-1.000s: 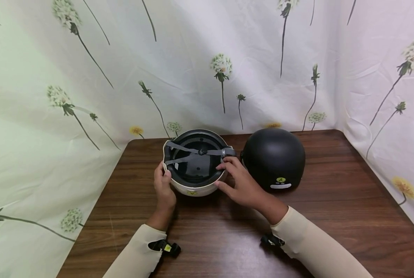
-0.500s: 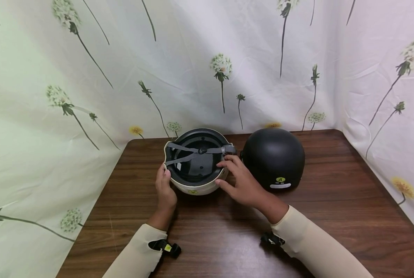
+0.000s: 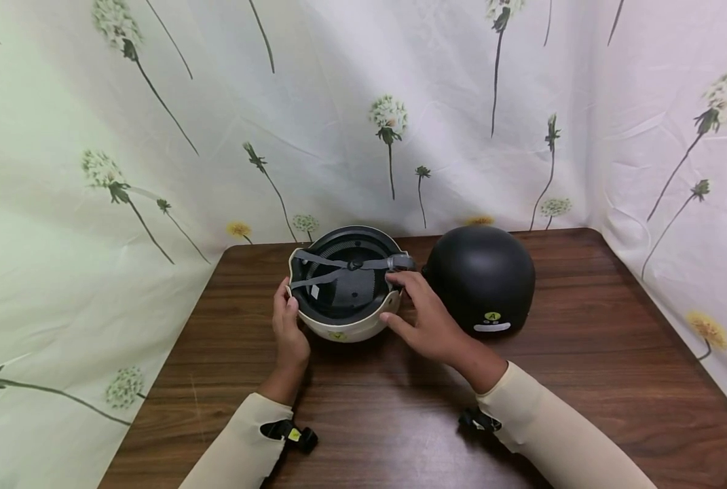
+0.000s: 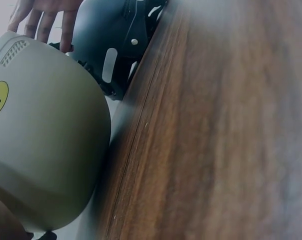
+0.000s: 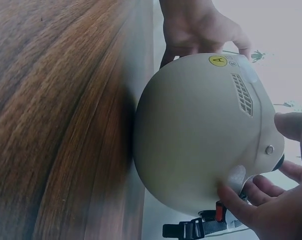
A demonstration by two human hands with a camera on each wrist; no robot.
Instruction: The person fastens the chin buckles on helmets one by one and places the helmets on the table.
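A cream helmet [image 3: 353, 331] lies upside down at the back middle of the table, its black padding and grey chin straps [image 3: 317, 278] facing up. My left hand [image 3: 290, 336] grips its left side, thumb at the rim. My right hand [image 3: 427, 319] rests along the right side, thumb tip near the edge and index finger by the strap. In the right wrist view, a fingertip of my right hand [image 5: 278, 210] touches the shell, near a buckle [image 5: 193, 227]. Straight fingers [image 4: 47, 25] of that hand show past the shell in the left wrist view.
A black helmet [image 3: 482, 278] stands dome up just right of the cream one, its lower side behind my right hand. The brown wooden table [image 3: 387, 421] ends against a flowered white cloth [image 3: 339, 136]. Black straps [image 3: 296, 435] circle both wrists.
The cream helmet has turned slightly under my hands, so more of its right ear edge shows. My right index finger has moved up from inside the rim toward the strap. The black helmet stays put.
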